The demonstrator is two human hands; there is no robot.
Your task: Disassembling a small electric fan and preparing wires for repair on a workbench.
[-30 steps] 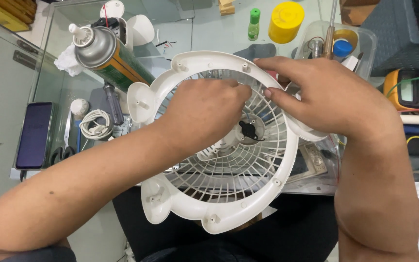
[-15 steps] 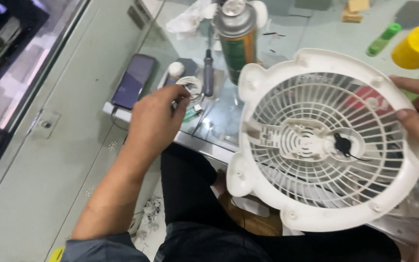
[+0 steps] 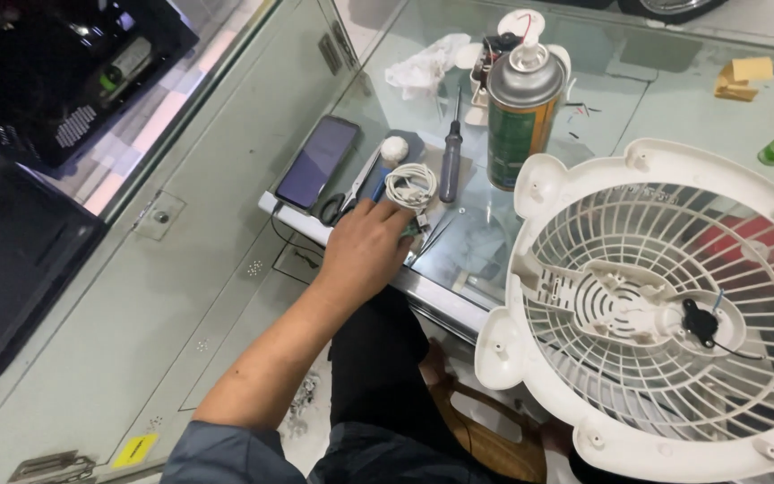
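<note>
Where fan grille (image 3: 665, 305) before, left hand (image 3: 365, 251) perhaps on cable (image 3: 409, 184).

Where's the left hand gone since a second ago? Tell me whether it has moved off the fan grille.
Yes. The left hand has left the white fan grille and moved to its left, now at the glass table's edge beside the coiled white cable and scissors.

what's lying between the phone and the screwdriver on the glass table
In the head view, between the phone and the screwdriver lie scissors, a white ball and a coiled white cable.
</note>
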